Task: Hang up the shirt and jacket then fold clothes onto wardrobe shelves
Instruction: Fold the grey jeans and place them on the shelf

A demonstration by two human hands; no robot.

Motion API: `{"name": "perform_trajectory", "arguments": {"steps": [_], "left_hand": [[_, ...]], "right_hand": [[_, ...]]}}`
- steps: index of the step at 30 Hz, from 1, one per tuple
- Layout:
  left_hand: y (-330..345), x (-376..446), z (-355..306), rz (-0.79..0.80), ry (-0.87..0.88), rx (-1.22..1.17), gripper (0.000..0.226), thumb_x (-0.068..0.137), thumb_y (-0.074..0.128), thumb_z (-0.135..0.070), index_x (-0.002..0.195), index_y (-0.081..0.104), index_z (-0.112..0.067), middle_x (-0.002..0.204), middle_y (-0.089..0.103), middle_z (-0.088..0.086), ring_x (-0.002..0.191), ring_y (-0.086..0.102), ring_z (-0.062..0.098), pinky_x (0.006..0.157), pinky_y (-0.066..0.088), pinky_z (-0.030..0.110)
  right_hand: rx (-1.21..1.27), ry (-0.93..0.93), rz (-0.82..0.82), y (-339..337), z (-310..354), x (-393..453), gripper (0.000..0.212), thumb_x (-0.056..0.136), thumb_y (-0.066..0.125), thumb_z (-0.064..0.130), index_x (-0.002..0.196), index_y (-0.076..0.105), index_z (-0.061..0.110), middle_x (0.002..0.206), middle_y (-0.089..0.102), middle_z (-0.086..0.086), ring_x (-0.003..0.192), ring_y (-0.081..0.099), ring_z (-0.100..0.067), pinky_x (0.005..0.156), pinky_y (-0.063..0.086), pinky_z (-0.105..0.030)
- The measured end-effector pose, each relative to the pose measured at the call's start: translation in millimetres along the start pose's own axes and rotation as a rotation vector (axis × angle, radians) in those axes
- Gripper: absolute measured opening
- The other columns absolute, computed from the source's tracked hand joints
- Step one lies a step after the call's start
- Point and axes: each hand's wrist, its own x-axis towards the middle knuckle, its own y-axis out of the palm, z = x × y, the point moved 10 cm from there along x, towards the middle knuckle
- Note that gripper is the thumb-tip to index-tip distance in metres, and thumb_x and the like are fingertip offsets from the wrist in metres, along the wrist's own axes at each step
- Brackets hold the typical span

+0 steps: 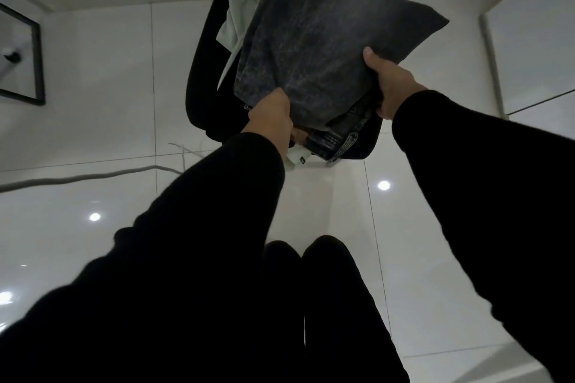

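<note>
A folded pair of dark grey washed jeans (pixel 323 50) is held flat in front of me over a black chair (pixel 202 78). My left hand (pixel 272 113) grips its near left corner and my right hand (pixel 389 84) grips its near right edge, thumb on top. The waistband with a belt loop (pixel 339 137) hangs under the fold between my hands. A pale green shirt (pixel 245 6) lies on the chair beneath the jeans, with a cuff (pixel 298 160) showing at the near edge. Both arms wear black sleeves.
The floor is glossy white tile (pixel 93 71) with light reflections. A grey cable (pixel 93 177) runs across it at the left. A black-framed panel (pixel 34 62) stands at the far left. A pale wardrobe edge (pixel 491 50) rises at the right. My dark-trousered legs (pixel 311 289) are below.
</note>
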Motion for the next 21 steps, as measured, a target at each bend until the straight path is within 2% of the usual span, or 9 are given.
{"name": "perform_trajectory", "arguments": {"steps": [2,5,7,9,11,12,15,18,21], "left_hand": [[1,-18,-6,0.005,-0.003,-0.06,0.04,0.081,0.058,-0.041,0.11,0.058,-0.013,0.092,0.063,0.005,0.08,0.062,0.026,0.062,0.053,0.033],[-8,-38,-20,-0.012,0.034,-0.124,0.042,0.09,0.055,-0.039,0.12,0.051,-0.01,0.097,0.06,0.006,0.074,0.058,0.023,0.046,0.045,0.027],[-16,-54,-32,-0.005,0.024,-0.192,0.054,0.083,0.06,-0.044,0.125,0.05,-0.013,0.108,0.063,0.007,0.082,0.062,0.025,0.051,0.051,0.029],[-18,-62,-42,0.035,-0.013,-0.248,0.068,0.072,0.062,-0.049,0.131,0.047,-0.019,0.117,0.062,0.01,0.092,0.065,0.033,0.061,0.057,0.044],[-15,-66,-65,0.1,0.028,-0.278,0.065,0.075,0.06,-0.044,0.133,0.045,-0.02,0.124,0.059,0.014,0.099,0.063,0.041,0.069,0.054,0.058],[-13,-77,-80,0.136,0.061,-0.291,0.06,0.08,0.059,-0.041,0.134,0.045,-0.018,0.125,0.058,0.016,0.101,0.062,0.042,0.07,0.054,0.06],[-8,-168,-130,0.205,0.147,-0.283,0.051,0.087,0.059,-0.038,0.13,0.049,-0.013,0.122,0.062,0.016,0.099,0.064,0.039,0.069,0.056,0.056],[9,-239,-175,0.319,0.223,-0.252,0.03,0.091,0.06,-0.029,0.112,0.058,-0.008,0.103,0.067,0.012,0.09,0.066,0.032,0.075,0.057,0.05],[26,-304,-214,0.466,0.316,-0.193,0.038,0.087,0.065,-0.027,0.117,0.059,-0.004,0.111,0.068,0.014,0.091,0.068,0.032,0.074,0.058,0.048]], "right_hand": [[0.013,-0.013,0.035,6,7,-1,0.082,0.062,0.085,0.038,0.131,0.052,0.007,0.121,0.065,-0.007,0.099,0.067,-0.025,0.089,0.055,-0.039],[0.032,-0.028,0.09,24,26,-20,0.066,0.078,0.074,0.027,0.135,0.049,0.004,0.125,0.063,-0.01,0.102,0.066,-0.027,0.091,0.054,-0.042],[0.05,-0.037,0.083,31,41,-36,0.055,0.085,0.067,0.02,0.133,0.049,0.001,0.124,0.063,-0.012,0.102,0.065,-0.029,0.092,0.053,-0.042],[0.07,-0.049,0.071,35,60,-61,0.05,0.087,0.063,0.017,0.131,0.049,0.0,0.121,0.064,-0.014,0.1,0.065,-0.03,0.09,0.054,-0.043],[0.117,-0.049,0.058,32,79,-89,0.047,0.088,0.062,0.015,0.131,0.049,-0.001,0.12,0.064,-0.014,0.097,0.066,-0.03,0.086,0.055,-0.042],[0.15,-0.059,0.054,29,90,-104,0.045,0.089,0.061,0.015,0.13,0.049,-0.001,0.119,0.064,-0.015,0.096,0.065,-0.03,0.084,0.055,-0.041],[0.275,-0.092,0.034,15,127,-154,0.042,0.09,0.059,0.014,0.128,0.049,0.0,0.12,0.063,-0.017,0.096,0.065,-0.03,0.081,0.055,-0.039],[0.389,-0.16,0.012,-2,166,-201,0.04,0.09,0.058,0.013,0.127,0.052,-0.001,0.119,0.064,-0.017,0.102,0.064,-0.032,0.092,0.052,-0.042],[0.493,-0.242,0.002,-18,203,-249,0.03,0.091,0.054,0.013,0.118,0.055,0.0,0.117,0.064,-0.018,0.1,0.062,-0.032,0.097,0.049,-0.042]]}}
